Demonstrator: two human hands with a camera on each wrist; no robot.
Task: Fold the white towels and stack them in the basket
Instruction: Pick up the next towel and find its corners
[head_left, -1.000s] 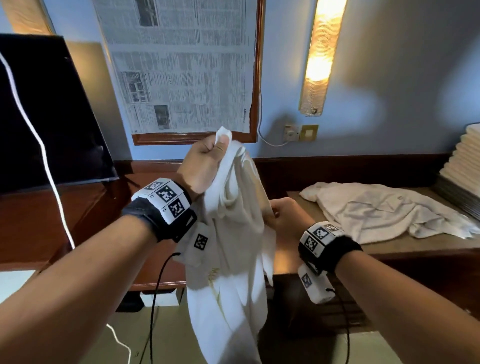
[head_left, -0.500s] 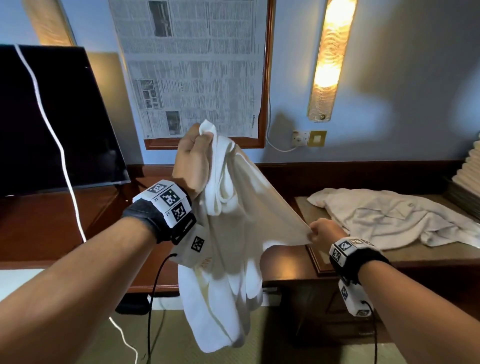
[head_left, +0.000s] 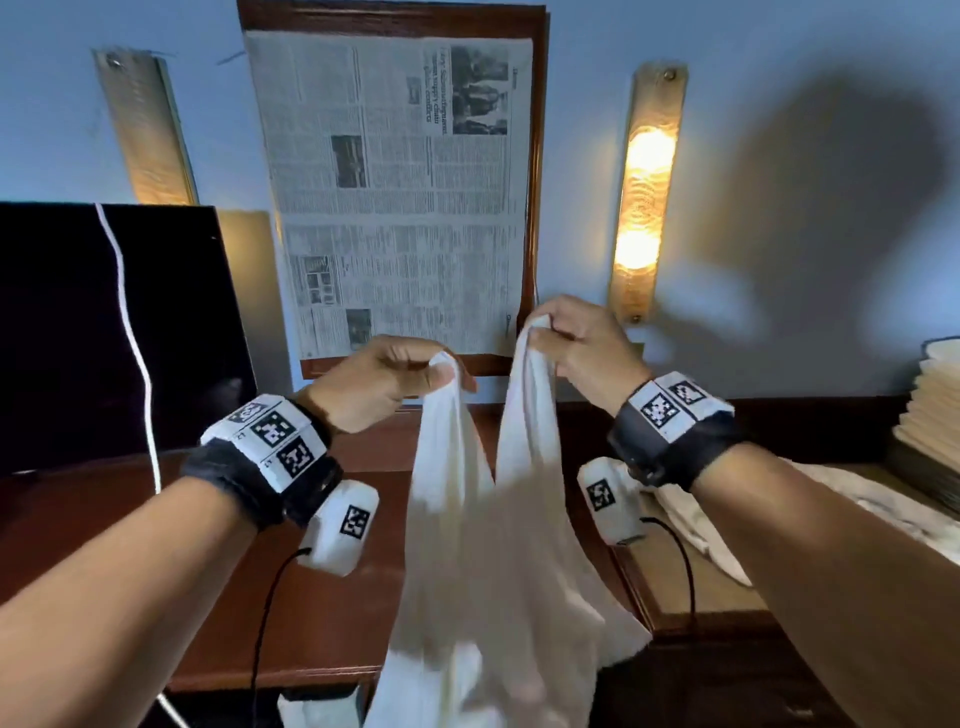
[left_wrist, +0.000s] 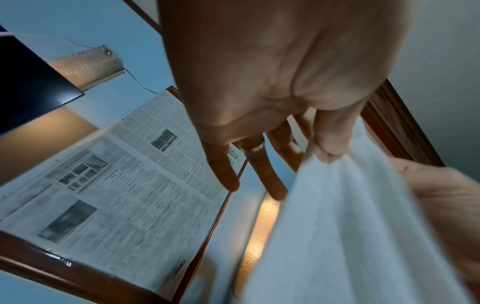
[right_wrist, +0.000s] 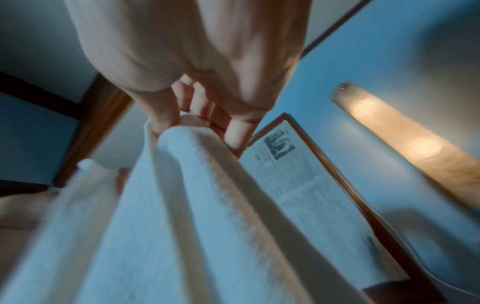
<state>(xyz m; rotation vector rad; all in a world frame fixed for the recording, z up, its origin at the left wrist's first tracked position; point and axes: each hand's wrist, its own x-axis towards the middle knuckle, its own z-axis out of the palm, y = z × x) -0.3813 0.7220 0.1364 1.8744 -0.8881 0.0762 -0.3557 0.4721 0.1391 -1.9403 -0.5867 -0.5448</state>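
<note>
A white towel (head_left: 488, 545) hangs in the air in front of me, held up by two of its corners. My left hand (head_left: 415, 371) pinches the left corner between thumb and forefinger. My right hand (head_left: 550, 332) pinches the right corner a little higher. The two corners are close together and the cloth sags between them, blurred at its lower end. In the left wrist view the towel (left_wrist: 350, 226) runs down from the thumb, and the ring and little fingers hang straight. In the right wrist view the towel (right_wrist: 182, 205) drapes from the fingertips. A second crumpled towel (head_left: 852, 514) lies on the table at right.
A stack of folded towels (head_left: 930, 410) stands at the far right on the table (head_left: 696, 587). A dark screen (head_left: 67, 332) with a white cable sits at left on a wooden desk (head_left: 322, 613). A framed newspaper (head_left: 400, 192) and a lit wall lamp (head_left: 647, 192) are on the wall ahead.
My right hand has risen from low at the right, drawing its towel corner up beside the left hand. The left hand has lowered a little, and the view has tilted upward.
</note>
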